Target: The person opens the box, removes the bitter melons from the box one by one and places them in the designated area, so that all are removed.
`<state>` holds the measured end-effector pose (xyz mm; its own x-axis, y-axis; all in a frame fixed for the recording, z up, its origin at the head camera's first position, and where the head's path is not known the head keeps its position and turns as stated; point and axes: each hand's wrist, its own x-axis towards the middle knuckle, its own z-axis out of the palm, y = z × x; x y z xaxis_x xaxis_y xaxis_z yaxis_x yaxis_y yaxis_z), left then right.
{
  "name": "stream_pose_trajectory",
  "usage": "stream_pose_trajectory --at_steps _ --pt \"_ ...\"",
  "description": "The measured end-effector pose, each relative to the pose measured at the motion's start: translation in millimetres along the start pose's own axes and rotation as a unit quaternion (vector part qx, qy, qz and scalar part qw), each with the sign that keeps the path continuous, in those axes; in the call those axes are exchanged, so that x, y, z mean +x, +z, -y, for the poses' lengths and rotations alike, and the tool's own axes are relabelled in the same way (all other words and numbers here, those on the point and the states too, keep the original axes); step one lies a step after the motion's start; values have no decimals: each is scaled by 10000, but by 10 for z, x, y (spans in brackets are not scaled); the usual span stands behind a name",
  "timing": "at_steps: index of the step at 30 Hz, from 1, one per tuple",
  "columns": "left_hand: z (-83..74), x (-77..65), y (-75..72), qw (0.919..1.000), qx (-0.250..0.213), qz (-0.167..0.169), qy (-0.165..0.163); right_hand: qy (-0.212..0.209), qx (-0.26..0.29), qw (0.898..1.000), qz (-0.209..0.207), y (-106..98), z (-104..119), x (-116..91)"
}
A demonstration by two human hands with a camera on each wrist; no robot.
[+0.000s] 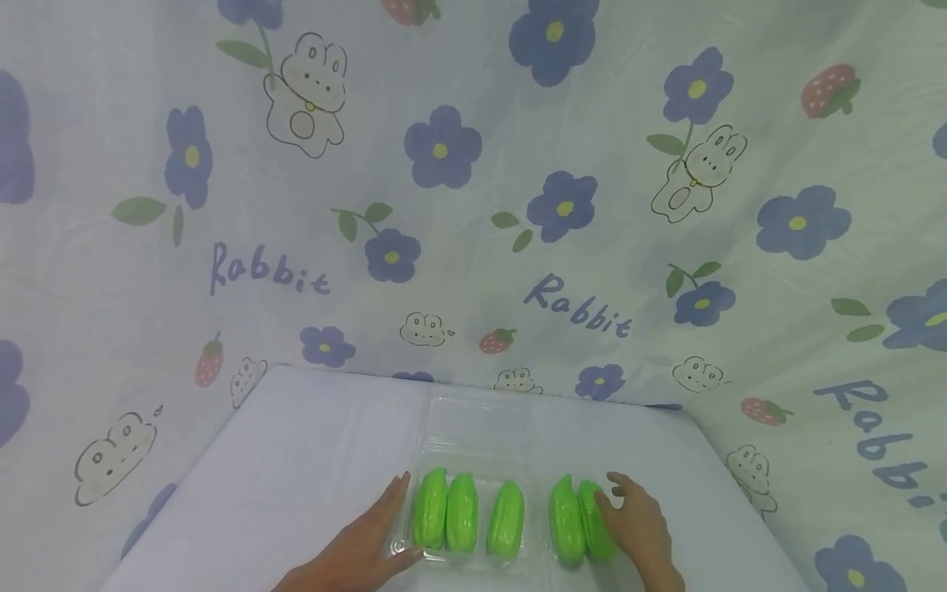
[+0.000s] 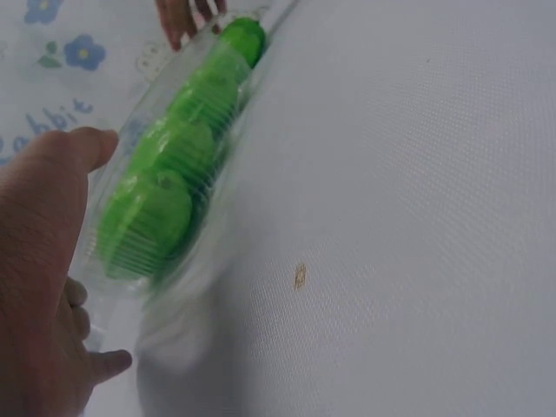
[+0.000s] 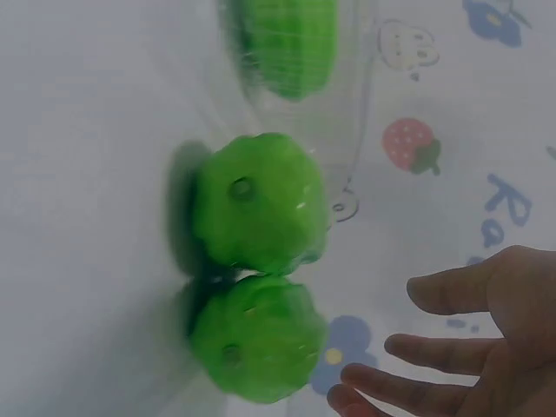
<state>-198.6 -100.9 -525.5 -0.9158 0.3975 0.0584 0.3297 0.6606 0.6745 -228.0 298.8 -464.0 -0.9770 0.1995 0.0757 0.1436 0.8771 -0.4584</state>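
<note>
A clear plastic box (image 1: 510,567) holds three green, ridged toy vegetables shaped like bitter gourds; one is the gourd (image 1: 506,521) at its right side. My left hand (image 1: 362,538) is at the box's left edge, fingers along the side and thumb at the near corner. In the left wrist view my left thumb and fingers (image 2: 43,234) stand apart beside the box's wall. Two more gourds lie side by side right of the box, the inner gourd (image 1: 567,522) and the outer gourd (image 3: 261,339). My right hand (image 1: 638,526) is beside the outer one, its fingers (image 3: 434,354) spread.
The box's transparent lid (image 1: 477,421) lies folded back on the far side. Everything rests on a white tabletop (image 1: 311,444). Behind and beside it hangs a curtain (image 1: 473,247) printed with rabbits, flowers and strawberries.
</note>
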Motion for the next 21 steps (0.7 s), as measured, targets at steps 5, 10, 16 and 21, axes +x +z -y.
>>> stream_pose_trajectory --at_steps 5,10,16,21 --pt "2 1 5 10000 26 -41 41 -176 190 9996 -80 -42 135 1" --pt "-1 -8 0 10000 -75 -8 29 -475 451 9977 -198 -25 321 -30" --pt "6 -17 -2 9995 -207 148 -171 -879 788 9927 -258 54 577 -83" --pt "31 -10 -4 10000 -30 73 -22 -1228 1081 9865 -123 196 762 -124"
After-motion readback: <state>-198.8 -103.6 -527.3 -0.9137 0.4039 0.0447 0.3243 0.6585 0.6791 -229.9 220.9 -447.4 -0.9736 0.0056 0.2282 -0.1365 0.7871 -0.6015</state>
